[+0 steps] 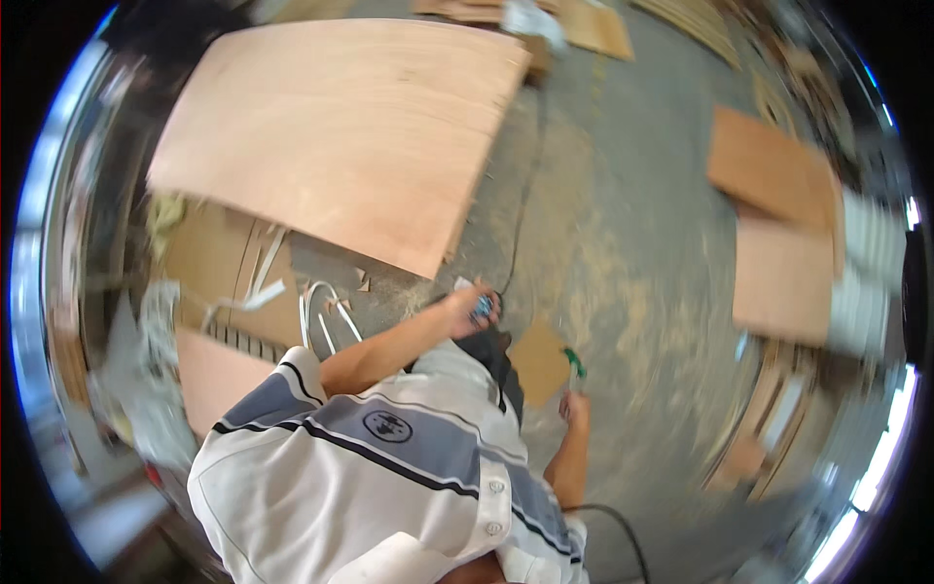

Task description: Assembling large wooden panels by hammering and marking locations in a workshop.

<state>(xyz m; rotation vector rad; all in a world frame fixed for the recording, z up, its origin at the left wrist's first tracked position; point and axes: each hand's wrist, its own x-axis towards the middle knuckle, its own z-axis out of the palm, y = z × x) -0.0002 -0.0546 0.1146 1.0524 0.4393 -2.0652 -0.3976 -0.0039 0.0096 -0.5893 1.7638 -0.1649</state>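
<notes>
My left hand (475, 310) is closed around a small blue-and-silver thing (483, 307) whose kind I cannot make out. It is held in front of my body, below the near right corner of a large plywood sheet (341, 136). Lower and to the right, my right hand (575, 405) grips a short tool with a green curved head (573, 363) and a pale shaft. Its exact kind is blurred. Beneath that tool, a square brown board (540, 362) lies on the floor.
A dark cable (528, 185) runs over the dusty grey floor (632, 292); a black hose (628, 535) curves at lower right. White strips (326, 307) and cardboard (219, 258) lie at left. Plywood panels (783, 273) are stacked at right, near wood offcuts (769, 428).
</notes>
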